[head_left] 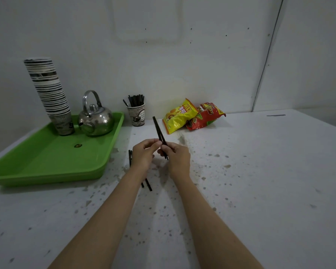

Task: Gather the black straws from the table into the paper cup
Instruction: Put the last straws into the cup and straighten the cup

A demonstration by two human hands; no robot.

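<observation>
A printed paper cup (138, 115) stands at the back of the table against the wall, with several black straws (135, 100) sticking out of it. My right hand (176, 157) grips a small bundle of black straws (158, 127) that points up and away toward the cup. My left hand (145, 153) pinches the same bundle from the left with its fingertips. More black straws lie on the table under my left forearm, their ends showing as one loose straw (148, 184) and another pair (130, 157) beside my left hand.
A green tray (52, 162) on the left holds a steel kettle (95, 118) and a tall stack of paper cups (50, 94). A yellow snack bag (179, 115) and a red snack bag (207, 116) lie by the wall, right of the cup. The white table (260, 171) is speckled.
</observation>
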